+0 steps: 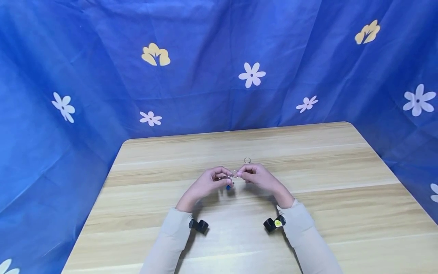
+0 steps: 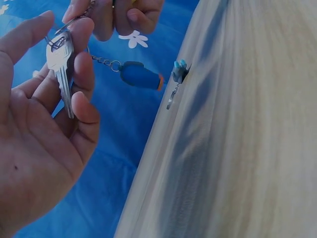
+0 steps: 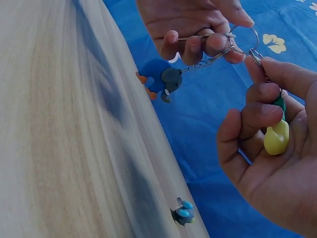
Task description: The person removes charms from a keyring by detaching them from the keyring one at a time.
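1. We see a blue flowered cloth [image 1: 205, 76] hung as a backdrop beyond both hands and running round the sides.
2. Below the hands lies the wooden table [image 1: 342, 190], its far edge meeting the cloth.
3. Our left hand [image 1: 207, 184] is held just above the table. Its fingers [image 2: 81, 74] curl round a silver key [image 2: 60, 69], with the thumb pressed on the key's head.
4. Our right hand [image 1: 258, 177] sits close beside the left, fingertips almost meeting. Its fingers [image 3: 257, 116] curl round a yellow charm [image 3: 276, 138] with a green top, and thumb and forefinger pinch a clasp at the ring.
5. A blue charm [image 2: 141, 75] with an orange tip hangs on a short chain [image 2: 101, 60] under the left hand, between the two hands and clear of the table.
6. The split ring [image 3: 243, 38] bridges the hands. The key and chain hang from its left-hand side; the right fingertips touch the other.
7. A second small ring [image 1: 247, 160] lies on the table just beyond the right hand.
8. A tiny dark piece with light blue tips [image 3: 183, 214] rests at the table's edge, well apart from both hands.
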Demonstrator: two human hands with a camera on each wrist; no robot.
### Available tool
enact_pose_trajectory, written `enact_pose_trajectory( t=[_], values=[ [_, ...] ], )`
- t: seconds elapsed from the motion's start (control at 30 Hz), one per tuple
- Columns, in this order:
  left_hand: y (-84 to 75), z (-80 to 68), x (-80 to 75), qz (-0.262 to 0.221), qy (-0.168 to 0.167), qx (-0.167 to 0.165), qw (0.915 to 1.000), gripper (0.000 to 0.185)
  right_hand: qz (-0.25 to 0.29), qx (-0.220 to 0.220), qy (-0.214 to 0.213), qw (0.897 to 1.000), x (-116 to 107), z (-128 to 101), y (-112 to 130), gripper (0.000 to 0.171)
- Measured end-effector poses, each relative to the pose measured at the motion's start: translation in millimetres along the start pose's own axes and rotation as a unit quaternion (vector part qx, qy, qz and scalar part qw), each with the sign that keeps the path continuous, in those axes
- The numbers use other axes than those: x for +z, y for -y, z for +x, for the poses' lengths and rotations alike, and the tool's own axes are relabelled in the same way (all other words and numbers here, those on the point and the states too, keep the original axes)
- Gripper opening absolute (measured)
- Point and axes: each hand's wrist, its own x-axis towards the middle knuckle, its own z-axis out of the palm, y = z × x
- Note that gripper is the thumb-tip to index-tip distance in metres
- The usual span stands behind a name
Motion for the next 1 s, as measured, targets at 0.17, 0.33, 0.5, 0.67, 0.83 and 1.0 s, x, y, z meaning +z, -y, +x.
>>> enact_pose_trajectory(
  t=[0.17, 0.33, 0.5, 0.67, 0.83, 1.0],
  values=[
    [-0.7, 2.7, 2.0, 0.01, -0.019, -0.005, 0.9998, 0.028, -0.004, 0.002, -0.001, 1.0, -1.6, -1.6, 2.5, 0.022],
    [-0.1, 3.6, 0.4, -0.001, -0.03, -0.003, 0.9996, 0.025, -0.004, -0.009, 0.003, 1.0, -0.9, -1.1, 5.5, 0.022],
    [1.1, 4.0, 0.2, -0.008, -0.029, 0.006, 0.9995, 0.026, -0.004, -0.015, 0.006, 1.0, 0.8, -1.0, 5.3, 0.02],
    [1.0, 4.3, 0.5, -0.003, -0.039, 0.016, 0.9991, 0.024, -0.004, -0.02, 0.013, 1.0, 2.5, 0.0, 3.4, 0.021],
    [1.9, 4.7, -0.6, 0.037, -0.067, 0.032, 0.9966, 0.019, 0.001, -0.021, 0.02, 1.0, 2.6, 0.9, 4.2, 0.024],
    [3.7, 5.5, -0.5, 0.049, -0.075, 0.047, 0.9948, 0.019, 0.01, -0.02, 0.029, 0.999, 1.6, -0.9, 7.4, 0.026]
  ],
)
